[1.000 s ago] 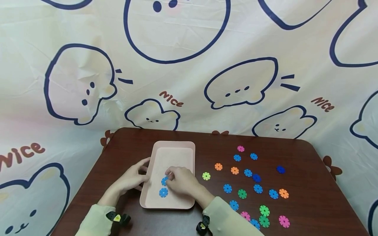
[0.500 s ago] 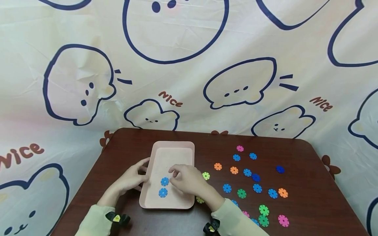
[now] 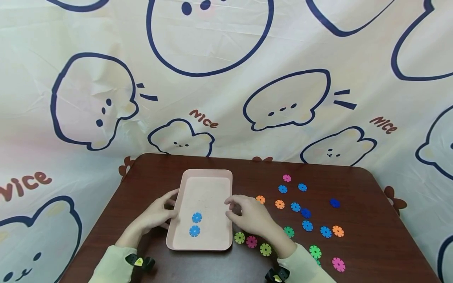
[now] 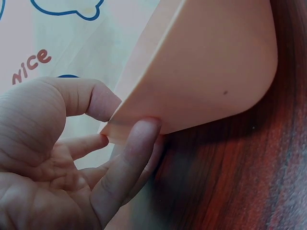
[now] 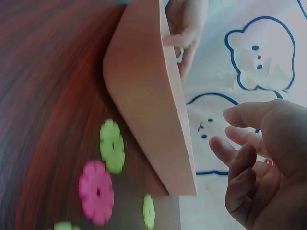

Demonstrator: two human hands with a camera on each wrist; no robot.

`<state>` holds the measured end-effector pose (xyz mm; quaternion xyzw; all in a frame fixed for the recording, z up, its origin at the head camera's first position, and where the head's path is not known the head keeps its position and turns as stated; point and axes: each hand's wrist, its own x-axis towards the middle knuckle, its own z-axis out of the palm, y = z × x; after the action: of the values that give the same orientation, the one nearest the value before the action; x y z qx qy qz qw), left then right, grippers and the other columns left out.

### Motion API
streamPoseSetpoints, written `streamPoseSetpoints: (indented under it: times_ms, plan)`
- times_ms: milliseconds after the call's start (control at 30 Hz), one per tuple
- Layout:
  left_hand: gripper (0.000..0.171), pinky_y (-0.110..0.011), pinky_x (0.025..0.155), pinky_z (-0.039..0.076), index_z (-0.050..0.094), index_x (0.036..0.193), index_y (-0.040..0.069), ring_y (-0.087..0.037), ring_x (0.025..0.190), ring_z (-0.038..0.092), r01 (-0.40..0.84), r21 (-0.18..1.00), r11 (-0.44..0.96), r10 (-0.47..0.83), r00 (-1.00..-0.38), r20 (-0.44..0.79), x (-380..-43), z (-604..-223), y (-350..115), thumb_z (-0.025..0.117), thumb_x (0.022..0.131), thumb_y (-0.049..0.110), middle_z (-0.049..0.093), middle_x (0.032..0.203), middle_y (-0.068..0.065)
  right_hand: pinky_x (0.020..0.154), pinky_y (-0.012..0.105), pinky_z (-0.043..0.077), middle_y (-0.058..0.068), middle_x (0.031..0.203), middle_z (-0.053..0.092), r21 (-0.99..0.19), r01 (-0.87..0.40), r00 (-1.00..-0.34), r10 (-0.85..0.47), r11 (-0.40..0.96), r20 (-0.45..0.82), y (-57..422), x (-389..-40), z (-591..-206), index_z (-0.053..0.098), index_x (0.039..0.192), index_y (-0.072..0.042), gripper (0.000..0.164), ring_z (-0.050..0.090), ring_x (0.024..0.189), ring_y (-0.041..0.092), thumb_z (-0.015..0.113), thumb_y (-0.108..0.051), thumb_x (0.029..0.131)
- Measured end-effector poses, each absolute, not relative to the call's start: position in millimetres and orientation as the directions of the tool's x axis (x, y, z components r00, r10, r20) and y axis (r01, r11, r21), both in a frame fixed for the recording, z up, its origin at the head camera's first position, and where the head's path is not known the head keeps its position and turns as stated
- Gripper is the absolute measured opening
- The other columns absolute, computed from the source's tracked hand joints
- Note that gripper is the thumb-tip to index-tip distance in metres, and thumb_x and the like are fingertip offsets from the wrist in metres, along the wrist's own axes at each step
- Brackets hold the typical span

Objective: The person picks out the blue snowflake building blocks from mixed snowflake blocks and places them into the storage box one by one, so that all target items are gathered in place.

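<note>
On the table lies a shallow pale pink tray [image 3: 207, 192] holding two blue notched plastic discs, one blue disc [image 3: 196, 217] just beyond the other blue disc [image 3: 194, 231]. My left hand [image 3: 157, 211] holds the tray's left side, thumb and fingers about the rim [image 4: 144, 72]. My right hand [image 3: 253, 214] hovers at the tray's right edge with loosely bent fingers and nothing between them. Below it in the right wrist view lie a pink disc [image 5: 97, 191] and a yellow-green disc [image 5: 112, 146] beside the tray wall.
Across the right half of the brown table [image 3: 162, 169] lie several loose notched discs, among them an orange disc [image 3: 337, 231], a dark blue disc [image 3: 334, 203] and a pink disc [image 3: 338, 264]. A printed cloth [image 3: 226, 98] hangs behind the table.
My right hand has drawn away from the blue discs and moved right to the tray's edge, letting go of the upper one. My left hand stays at the tray.
</note>
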<state>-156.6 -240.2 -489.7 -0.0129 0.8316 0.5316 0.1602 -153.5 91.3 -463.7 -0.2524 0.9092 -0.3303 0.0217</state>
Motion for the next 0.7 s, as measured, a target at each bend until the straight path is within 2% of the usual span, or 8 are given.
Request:
streamPoseSetpoints:
  times_ms: [100,200,333,567,700]
  plan:
    - [0.081,-0.047,0.061,0.062,0.032,0.161,0.007,-0.028,0.086,0.067,-0.188,0.881,0.434,0.153,-0.948,-0.278,-157.0,-490.3,-240.4,0.067,0.089,0.004,0.052,0.128,-0.025,0.07,0.029,0.053,-0.016,0.095,0.065,-0.611,-0.432,-0.88,-0.46,0.663,0.123,104.6,-152.6,-463.3,0.074,0.117,-0.019,0.024,0.065,0.085,0.013,0.074,-0.029,0.096]
    - [0.081,-0.047,0.061,0.062,0.031,0.161,0.007,-0.028,0.086,0.067,-0.189,0.883,0.43,0.155,-0.948,-0.279,-156.6,-489.9,-240.3,0.067,0.088,0.003,0.052,0.128,-0.025,0.065,0.031,0.053,-0.014,0.098,0.068,-0.609,-0.412,-0.89,-0.444,0.678,0.108,117.7,-152.2,-463.1,0.074,0.119,-0.021,0.026,0.063,0.075,0.014,0.075,-0.03,0.095]
    - [0.082,-0.047,0.061,0.062,0.031,0.161,0.007,-0.028,0.086,0.067,-0.189,0.883,0.43,0.157,-0.947,-0.28,-156.4,-488.8,-240.2,0.067,0.088,0.003,0.052,0.128,-0.025,0.062,0.029,0.051,-0.012,0.102,0.069,-0.62,-0.38,-0.903,-0.42,0.687,0.088,133.8,-151.2,-463.9,0.073,0.121,-0.021,0.029,0.056,0.068,0.01,0.077,-0.032,0.094]
    - [0.081,-0.047,0.061,0.062,0.031,0.161,0.007,-0.028,0.087,0.067,-0.193,0.884,0.425,0.158,-0.946,-0.283,-155.8,-485.8,-239.7,0.068,0.089,0.004,0.053,0.127,-0.025,0.062,0.029,0.052,-0.012,0.104,0.069,-0.632,-0.329,-0.925,-0.374,0.702,0.066,158.6,-146.6,-470.9,0.073,0.12,-0.023,0.029,0.056,0.07,0.008,0.079,-0.032,0.093]
    - [0.081,-0.047,0.061,0.062,0.031,0.161,0.007,-0.028,0.086,0.067,-0.195,0.885,0.423,0.158,-0.945,-0.285,-155.7,-485.7,-239.4,0.067,0.089,0.004,0.053,0.127,-0.025,0.066,0.028,0.053,-0.013,0.106,0.069,-0.641,-0.28,-0.94,-0.341,0.715,0.03,171.7,-143.4,-476.4,0.073,0.119,-0.025,0.029,0.058,0.078,0.008,0.079,-0.033,0.092]
